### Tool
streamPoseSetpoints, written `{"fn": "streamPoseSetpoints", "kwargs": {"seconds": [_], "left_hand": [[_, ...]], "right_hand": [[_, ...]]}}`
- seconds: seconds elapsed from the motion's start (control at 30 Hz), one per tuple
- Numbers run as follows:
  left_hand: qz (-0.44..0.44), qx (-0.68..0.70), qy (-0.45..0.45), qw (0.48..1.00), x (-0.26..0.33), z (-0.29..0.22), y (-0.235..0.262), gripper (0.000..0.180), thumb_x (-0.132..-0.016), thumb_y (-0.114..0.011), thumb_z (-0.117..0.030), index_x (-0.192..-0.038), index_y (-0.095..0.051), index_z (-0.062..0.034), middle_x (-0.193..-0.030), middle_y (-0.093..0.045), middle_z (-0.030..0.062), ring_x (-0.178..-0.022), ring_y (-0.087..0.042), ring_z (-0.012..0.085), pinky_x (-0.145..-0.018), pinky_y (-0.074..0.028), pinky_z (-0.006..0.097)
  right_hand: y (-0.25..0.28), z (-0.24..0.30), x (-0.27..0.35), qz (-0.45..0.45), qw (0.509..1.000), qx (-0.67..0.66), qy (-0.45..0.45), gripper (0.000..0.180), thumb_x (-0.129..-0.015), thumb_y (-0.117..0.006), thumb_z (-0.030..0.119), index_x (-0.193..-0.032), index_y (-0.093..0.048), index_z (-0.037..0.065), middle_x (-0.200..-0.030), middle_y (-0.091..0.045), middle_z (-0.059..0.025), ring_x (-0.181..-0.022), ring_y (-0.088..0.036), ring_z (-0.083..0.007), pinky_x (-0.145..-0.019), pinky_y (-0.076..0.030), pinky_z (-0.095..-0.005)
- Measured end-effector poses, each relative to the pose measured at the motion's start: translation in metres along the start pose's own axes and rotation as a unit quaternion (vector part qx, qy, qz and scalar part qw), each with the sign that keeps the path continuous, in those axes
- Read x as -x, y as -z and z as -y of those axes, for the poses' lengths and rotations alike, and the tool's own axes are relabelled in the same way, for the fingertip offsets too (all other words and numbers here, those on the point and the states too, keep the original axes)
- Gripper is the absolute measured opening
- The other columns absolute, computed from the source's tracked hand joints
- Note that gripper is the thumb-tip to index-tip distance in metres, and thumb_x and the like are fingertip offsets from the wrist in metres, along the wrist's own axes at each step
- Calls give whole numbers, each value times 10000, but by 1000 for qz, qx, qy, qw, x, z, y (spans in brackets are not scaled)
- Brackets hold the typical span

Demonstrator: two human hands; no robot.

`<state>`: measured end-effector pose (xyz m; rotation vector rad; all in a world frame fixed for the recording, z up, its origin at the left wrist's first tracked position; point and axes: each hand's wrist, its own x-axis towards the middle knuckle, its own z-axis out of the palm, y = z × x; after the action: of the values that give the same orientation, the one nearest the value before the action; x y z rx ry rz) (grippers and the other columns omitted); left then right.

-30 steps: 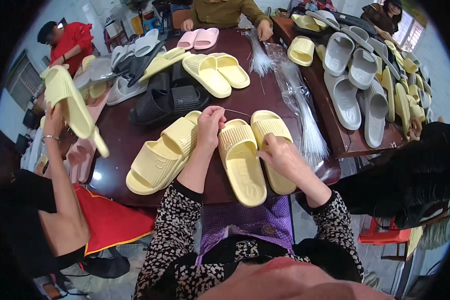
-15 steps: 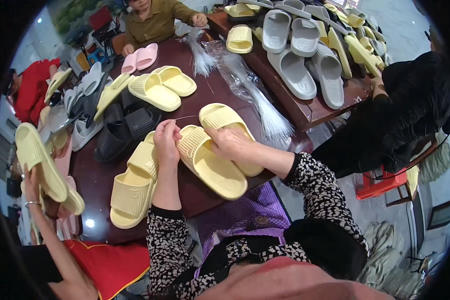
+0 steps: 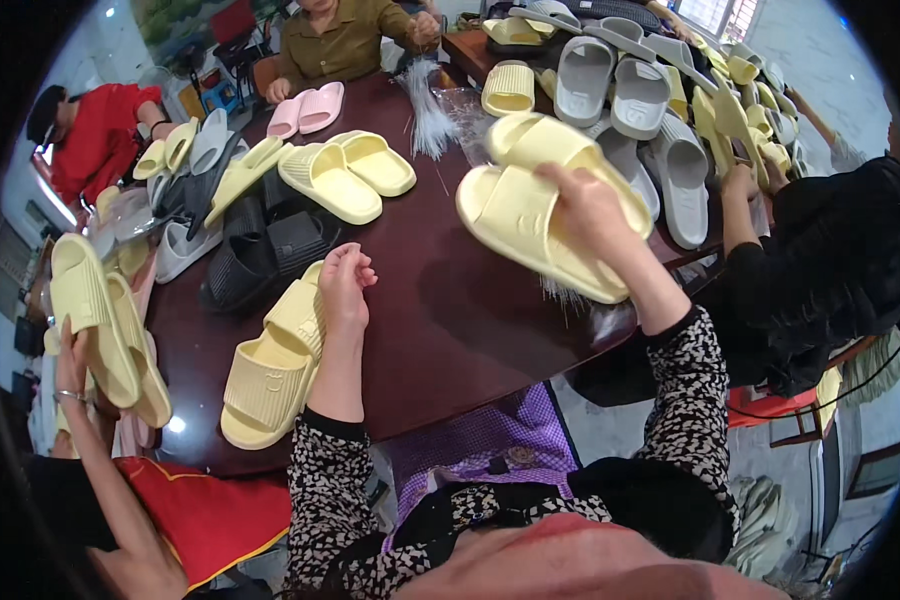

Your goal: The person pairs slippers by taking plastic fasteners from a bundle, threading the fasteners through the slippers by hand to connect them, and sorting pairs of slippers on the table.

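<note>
In my right hand (image 3: 592, 208) is a pair of pale yellow slippers (image 3: 515, 212), gripped by the straps and lifted over the right side of the table, tilted. My left hand (image 3: 347, 282) hovers above the table with fingers curled together; anything between them is too small to make out. Just beside that wrist, another pair of yellow ribbed slippers (image 3: 270, 375) lies on the table. Black slippers (image 3: 238, 265) rest farther left, and a yellow pair (image 3: 330, 180) sits beyond them.
Grey slippers (image 3: 582, 80) are heaped with yellow ones on the right-hand table. Thin white strands (image 3: 428, 110) lie at the far side near a person in brown (image 3: 335, 40). At left, a co-worker's hand (image 3: 72, 360) holds yellow slippers. Pink slippers (image 3: 320, 106) lie at the back.
My right hand has raised the yellow pair off the table edge and carried it right and away from me. My left hand has come off that pair; the thin strand at its fingers no longer shows.
</note>
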<state>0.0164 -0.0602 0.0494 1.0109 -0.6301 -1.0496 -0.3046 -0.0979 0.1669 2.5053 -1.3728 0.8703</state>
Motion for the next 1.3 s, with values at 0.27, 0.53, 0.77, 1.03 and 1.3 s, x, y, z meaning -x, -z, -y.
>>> {"fn": "streamPoseSetpoints", "kwargs": {"seconds": [0.27, 0.53, 0.77, 1.03, 1.3], "left_hand": [[8, -9, 21, 1000, 1, 5, 0, 102, -890, -551, -136, -956, -568, -60, -703, -562, 14, -578, -511, 88, -529, -445, 241], [21, -5, 27, 999, 2, 7, 1, 64, -876, -564, -120, -929, -560, -84, -697, -561, 2, -544, -510, 81, -504, -451, 227], [40, -15, 32, 999, 3, 11, 9, 103, -890, -557, -139, -963, -572, -68, -714, -575, 17, -560, -513, 92, -521, -457, 244], [48, -26, 28, 998, 9, 8, 13, 110, -891, -547, -127, -974, -570, -58, -717, -568, 21, -560, -505, 97, -520, -451, 247], [101, -53, -25, 993, 11, 6, -6, 170, -867, -549, -129, -976, -570, 0, -738, -545, 33, -583, -480, 101, -539, -425, 245]], "right_hand": [[23, -72, 12, -108, 982, 147, -52, 296, -768, -553, 13, -1029, -615, 138, -830, -645, -134, -775, -606, -314, -700, -488, -411], [6, -121, 24, -117, 973, 186, -71, 320, -771, -503, 7, -1033, -618, 150, -874, -650, -111, -822, -594, -298, -787, -446, -412], [-1, -153, 15, -96, 972, 203, -69, 327, -779, -500, 27, -1056, -603, 167, -875, -652, -101, -820, -600, -273, -785, -439, -398], [-3, -170, 9, -114, 969, 210, -61, 353, -801, -484, 29, -1095, -589, 195, -912, -655, -89, -845, -609, -276, -810, -437, -398], [0, -200, 4, -43, 947, 257, -187, 519, -854, -381, 35, -1271, -476, 330, -984, -637, -179, -894, -610, -365, -822, -453, -455]]}}
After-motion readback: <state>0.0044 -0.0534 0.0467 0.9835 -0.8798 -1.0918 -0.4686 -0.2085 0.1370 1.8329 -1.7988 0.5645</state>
